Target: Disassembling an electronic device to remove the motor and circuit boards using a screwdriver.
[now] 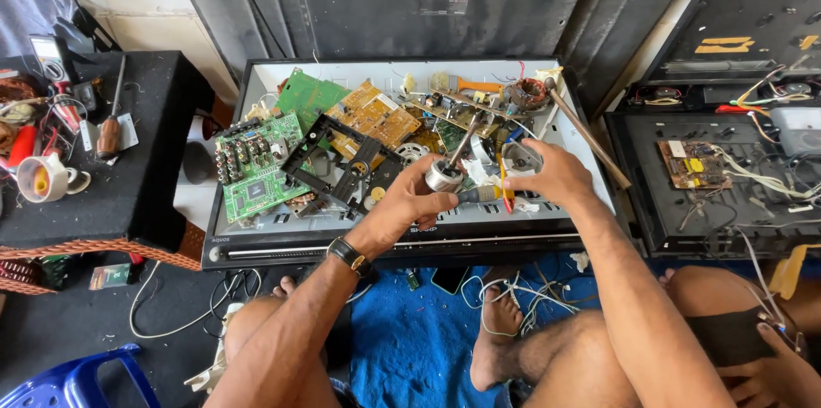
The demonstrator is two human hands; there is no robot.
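Observation:
My left hand (402,203) grips a small round silver metal part (445,175) with a thin shaft sticking up from it. My right hand (554,174) is closed around a screwdriver (481,194) with a dark and yellow handle, lying sideways toward the metal part. Both hands hover over a flat television panel (547,218) lying face down and used as a tray. On it lie green circuit boards (261,170), orange-brown boards (374,115), a black plastic frame (342,160) and many small parts.
A black side table (145,168) at left bears a screwdriver (109,127), a tape roll (38,179) and tools. At right an open black chassis (727,203) shows a board and wires. Another person's hand (774,369) rests at lower right. Blue cloth (410,340) and a blue stool (73,382) lie below.

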